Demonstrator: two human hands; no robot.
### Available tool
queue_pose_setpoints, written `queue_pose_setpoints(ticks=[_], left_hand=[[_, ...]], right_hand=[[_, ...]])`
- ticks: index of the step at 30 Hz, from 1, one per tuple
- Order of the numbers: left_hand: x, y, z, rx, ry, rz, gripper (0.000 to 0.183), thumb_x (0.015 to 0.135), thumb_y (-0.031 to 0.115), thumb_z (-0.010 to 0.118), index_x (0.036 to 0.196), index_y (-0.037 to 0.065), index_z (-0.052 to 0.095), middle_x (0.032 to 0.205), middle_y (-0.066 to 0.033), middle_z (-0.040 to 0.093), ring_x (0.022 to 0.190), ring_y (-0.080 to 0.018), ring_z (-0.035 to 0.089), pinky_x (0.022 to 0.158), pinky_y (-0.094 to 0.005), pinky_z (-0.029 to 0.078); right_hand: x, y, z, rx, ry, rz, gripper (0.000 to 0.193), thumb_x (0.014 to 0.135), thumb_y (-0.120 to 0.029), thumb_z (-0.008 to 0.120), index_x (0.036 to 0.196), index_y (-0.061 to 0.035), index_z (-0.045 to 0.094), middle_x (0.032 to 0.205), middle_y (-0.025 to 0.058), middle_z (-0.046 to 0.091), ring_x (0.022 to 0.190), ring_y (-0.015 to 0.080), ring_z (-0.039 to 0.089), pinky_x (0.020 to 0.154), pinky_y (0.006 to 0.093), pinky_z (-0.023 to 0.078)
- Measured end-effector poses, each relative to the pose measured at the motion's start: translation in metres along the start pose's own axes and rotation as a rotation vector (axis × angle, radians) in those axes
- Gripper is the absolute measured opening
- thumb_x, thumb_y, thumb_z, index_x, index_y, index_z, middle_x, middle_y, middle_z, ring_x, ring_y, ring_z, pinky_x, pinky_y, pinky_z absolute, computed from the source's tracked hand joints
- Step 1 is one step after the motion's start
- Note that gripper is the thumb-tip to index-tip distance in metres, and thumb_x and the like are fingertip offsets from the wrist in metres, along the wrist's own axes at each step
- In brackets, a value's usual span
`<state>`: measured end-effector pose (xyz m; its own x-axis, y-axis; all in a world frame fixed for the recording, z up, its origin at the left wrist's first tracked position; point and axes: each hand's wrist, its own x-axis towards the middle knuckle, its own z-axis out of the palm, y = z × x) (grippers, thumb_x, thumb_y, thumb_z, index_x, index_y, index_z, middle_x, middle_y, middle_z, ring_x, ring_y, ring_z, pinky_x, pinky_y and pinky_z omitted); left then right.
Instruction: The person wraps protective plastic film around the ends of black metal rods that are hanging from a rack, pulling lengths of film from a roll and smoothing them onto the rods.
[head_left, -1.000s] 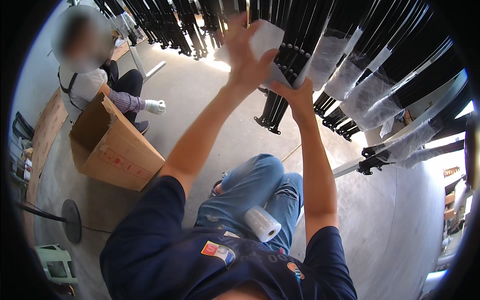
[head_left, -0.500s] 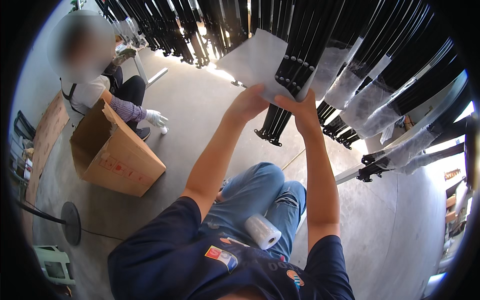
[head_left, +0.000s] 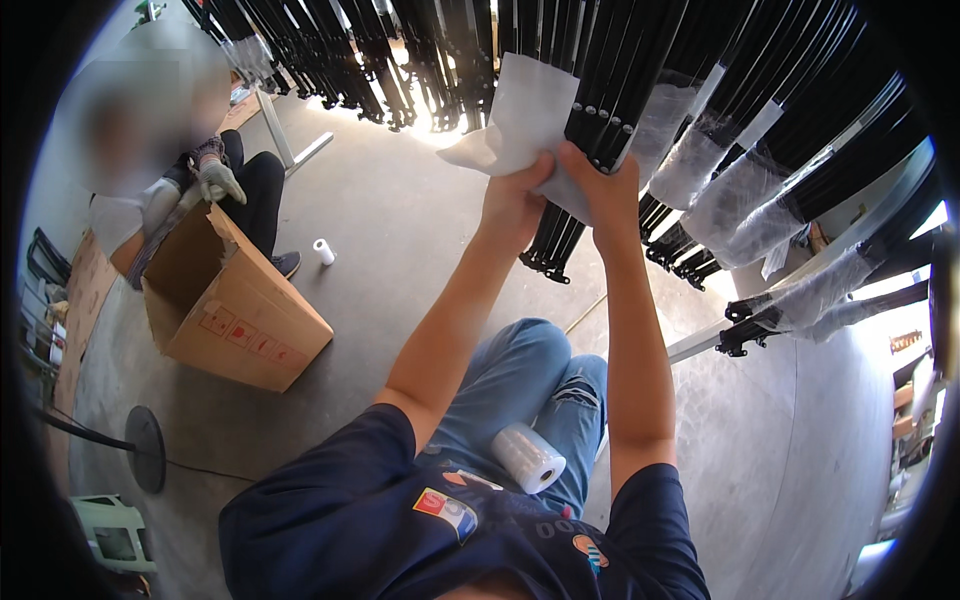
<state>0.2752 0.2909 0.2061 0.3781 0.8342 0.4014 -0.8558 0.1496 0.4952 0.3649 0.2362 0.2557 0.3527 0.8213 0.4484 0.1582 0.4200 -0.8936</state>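
Observation:
A thin white foam-like sheet (head_left: 528, 115) lies partly around a hanging bundle of black metal bars (head_left: 603, 125). My left hand (head_left: 517, 203) is closed on the sheet's lower edge at the bundle's left side. My right hand (head_left: 606, 190) wraps the bundle's right side, pressing the sheet against the bars with its thumb in front. The sheet's left part sticks out loose, with a curled corner. Below my hands the bar ends (head_left: 545, 266) show uncovered. A roll of clear plastic film (head_left: 527, 458) rests on my lap.
More black bars (head_left: 345, 60) hang along the far side; bundles at right carry clear film wrapping (head_left: 745, 215). A cardboard box (head_left: 245, 310) stands on the floor at left, beside a seated co-worker (head_left: 255, 205). A small white roll (head_left: 323, 252) stands near that person's shoe.
My left hand has moved right, closer to my right hand, and the sheet's loose side has folded inward. The co-worker has let go of the small white roll and leaned toward the box.

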Motion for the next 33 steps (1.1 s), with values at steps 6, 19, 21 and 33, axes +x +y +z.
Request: queue_pose_setpoints(ticks=[6,19,21,33], left_hand=[[-0.002,0.009,0.009,0.112,0.145,0.09,0.036,0.07,-0.001,0.059,0.104,0.004,0.048,0.096,-0.0065,0.054,0.09,-0.0193,0.054,0.076,-0.0317,0.044],[0.002,-0.002,0.011,0.445,0.309,0.404,0.027,0.069,-0.001,0.06,0.094,0.001,0.051,0.089,-0.0057,0.053,0.083,-0.0151,0.052,0.071,-0.0262,0.043],[0.002,-0.005,0.008,0.601,0.328,0.528,0.026,0.067,0.0,0.062,0.092,0.001,0.052,0.085,-0.0052,0.053,0.08,-0.0146,0.053,0.07,-0.025,0.042],[-0.025,-0.005,0.011,1.171,-0.047,1.011,0.039,0.061,0.005,0.063,0.1,0.004,0.061,0.09,-0.0085,0.051,0.081,-0.021,0.046,0.072,-0.0275,0.037]], right_hand=[[0.006,0.007,-0.003,-0.083,-0.135,-0.119,0.032,0.063,-0.015,0.071,0.089,-0.0006,0.058,0.078,0.0041,0.059,0.07,0.0103,0.055,0.064,0.0241,0.045],[-0.006,0.031,-0.009,-0.135,-0.084,-0.263,0.057,0.062,-0.012,0.072,0.109,-0.0022,0.041,0.09,0.0096,0.056,0.084,0.0142,0.055,0.071,0.0259,0.044],[-0.007,0.031,-0.005,-0.153,-0.053,-0.243,0.051,0.063,-0.011,0.07,0.105,-0.0017,0.044,0.087,0.0082,0.057,0.08,0.0127,0.055,0.07,0.0253,0.044],[-0.011,0.024,-0.006,-0.092,-0.088,-0.223,0.04,0.069,-0.008,0.064,0.105,-0.0032,0.048,0.084,0.0047,0.057,0.075,0.0086,0.052,0.068,0.0228,0.043]])
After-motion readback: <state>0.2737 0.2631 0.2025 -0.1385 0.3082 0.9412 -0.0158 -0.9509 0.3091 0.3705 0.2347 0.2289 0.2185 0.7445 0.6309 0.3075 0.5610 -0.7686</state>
